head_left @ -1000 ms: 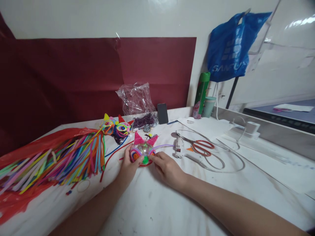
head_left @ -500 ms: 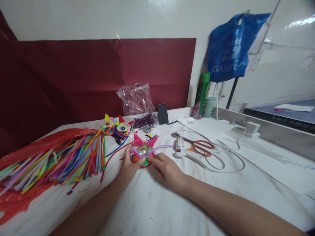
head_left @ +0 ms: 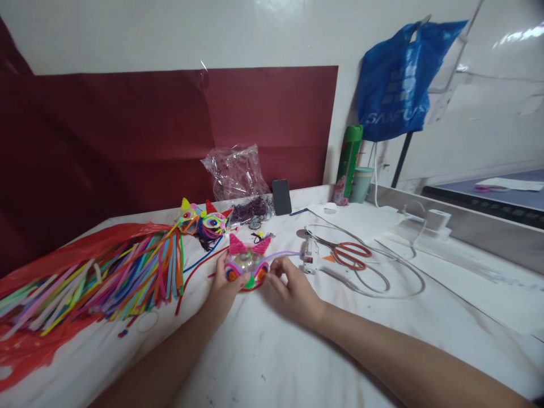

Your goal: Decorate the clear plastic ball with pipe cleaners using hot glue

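Observation:
An animal-face craft [head_left: 249, 262] with pink pipe-cleaner ears, ringed eyes, a clear plastic middle and a green piece at the bottom stands on the table. My left hand [head_left: 227, 283] grips it from the left, the thumb across its lower front. Just off its right side is my right hand [head_left: 293, 289], its fingers curled and the thumb close to the index finger; anything between the tips is too small to make out. A purple pipe cleaner [head_left: 285, 253] runs behind that hand toward a white glue gun [head_left: 309, 258].
Red-handled scissors [head_left: 352, 256] and a looped cable [head_left: 419, 280] lie to the right. Many coloured pipe cleaners [head_left: 140, 272] rest on red plastic at the left, below two finished-looking craft faces [head_left: 212, 222]. A phone [head_left: 281, 197] leans at the back beside a clear bag [head_left: 238, 170].
My right hand has drawn back a little to the right, away from the craft's lower front, and its fingers have curled. My left hand keeps its grip on the craft.

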The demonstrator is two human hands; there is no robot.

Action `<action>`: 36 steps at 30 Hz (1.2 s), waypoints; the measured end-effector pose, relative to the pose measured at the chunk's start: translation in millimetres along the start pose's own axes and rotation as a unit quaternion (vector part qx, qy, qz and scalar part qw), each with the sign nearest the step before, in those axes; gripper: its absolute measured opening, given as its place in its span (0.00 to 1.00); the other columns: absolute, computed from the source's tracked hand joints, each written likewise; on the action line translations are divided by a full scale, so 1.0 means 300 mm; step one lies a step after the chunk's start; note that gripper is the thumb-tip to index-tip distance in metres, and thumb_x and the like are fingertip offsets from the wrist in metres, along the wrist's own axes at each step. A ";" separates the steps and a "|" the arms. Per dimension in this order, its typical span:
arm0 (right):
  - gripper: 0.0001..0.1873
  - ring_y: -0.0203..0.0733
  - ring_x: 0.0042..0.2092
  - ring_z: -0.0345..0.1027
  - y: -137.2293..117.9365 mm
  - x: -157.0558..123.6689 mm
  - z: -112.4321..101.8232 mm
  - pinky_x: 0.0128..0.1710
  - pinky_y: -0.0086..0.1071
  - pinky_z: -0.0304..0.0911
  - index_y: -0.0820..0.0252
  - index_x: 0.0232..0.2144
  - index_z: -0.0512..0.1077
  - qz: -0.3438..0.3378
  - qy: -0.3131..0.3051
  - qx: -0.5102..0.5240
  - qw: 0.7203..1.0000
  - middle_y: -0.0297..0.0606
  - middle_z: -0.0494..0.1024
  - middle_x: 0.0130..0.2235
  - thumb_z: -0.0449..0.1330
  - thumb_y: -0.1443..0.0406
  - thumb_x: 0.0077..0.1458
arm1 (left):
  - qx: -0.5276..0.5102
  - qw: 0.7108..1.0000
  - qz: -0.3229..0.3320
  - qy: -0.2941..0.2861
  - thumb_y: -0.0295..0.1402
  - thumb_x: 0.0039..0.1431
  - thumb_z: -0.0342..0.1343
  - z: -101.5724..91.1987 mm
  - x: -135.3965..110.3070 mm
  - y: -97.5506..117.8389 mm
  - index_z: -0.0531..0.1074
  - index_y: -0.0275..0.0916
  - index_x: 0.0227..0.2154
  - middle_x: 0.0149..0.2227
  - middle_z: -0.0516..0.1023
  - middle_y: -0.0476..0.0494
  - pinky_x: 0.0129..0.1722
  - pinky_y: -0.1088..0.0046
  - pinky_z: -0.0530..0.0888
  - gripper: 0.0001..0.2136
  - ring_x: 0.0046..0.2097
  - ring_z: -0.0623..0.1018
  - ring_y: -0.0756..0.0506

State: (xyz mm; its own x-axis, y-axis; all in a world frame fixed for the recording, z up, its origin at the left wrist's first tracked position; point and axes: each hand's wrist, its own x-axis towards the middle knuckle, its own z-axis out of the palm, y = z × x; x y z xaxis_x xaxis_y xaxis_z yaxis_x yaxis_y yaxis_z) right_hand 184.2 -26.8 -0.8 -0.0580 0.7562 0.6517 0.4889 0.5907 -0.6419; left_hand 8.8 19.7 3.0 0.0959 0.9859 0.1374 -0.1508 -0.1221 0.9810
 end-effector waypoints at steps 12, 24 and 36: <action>0.14 0.35 0.23 0.55 0.020 0.013 -0.001 0.25 0.29 0.53 0.55 0.24 0.58 0.133 -0.016 0.073 0.988 0.27 0.62 0.20 0.50 0.58 0.60 | -0.011 1.000 0.018 -0.003 0.30 0.44 0.63 -0.001 0.000 -0.007 0.55 0.48 0.61 0.50 0.74 0.42 0.49 0.65 0.72 0.40 0.48 0.76 0.43; 0.18 0.42 0.36 0.70 0.036 0.007 0.031 0.34 0.33 0.64 0.61 0.45 0.68 0.178 -0.051 0.073 0.980 0.43 0.77 0.39 0.58 0.58 0.55 | 0.016 1.000 0.011 -0.010 0.29 0.42 0.63 0.009 -0.014 0.002 0.55 0.45 0.60 0.57 0.69 0.41 0.51 0.68 0.71 0.40 0.53 0.73 0.42; 0.17 0.42 0.36 0.69 0.059 0.008 0.040 0.37 0.35 0.66 0.62 0.44 0.68 0.202 -0.044 0.124 0.971 0.42 0.77 0.40 0.59 0.60 0.52 | 0.051 0.998 0.031 -0.030 0.32 0.42 0.66 0.007 -0.016 -0.023 0.54 0.44 0.61 0.61 0.63 0.38 0.58 0.61 0.65 0.41 0.61 0.66 0.37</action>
State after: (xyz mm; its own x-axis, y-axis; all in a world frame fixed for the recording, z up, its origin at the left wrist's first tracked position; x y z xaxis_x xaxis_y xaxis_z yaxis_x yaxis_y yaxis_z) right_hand 182.2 -11.1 -15.5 0.0157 0.9547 0.2971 0.2636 0.2826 -0.9223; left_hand 11.3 15.5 -4.2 0.1487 0.9676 0.2041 -0.0574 -0.1976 0.9786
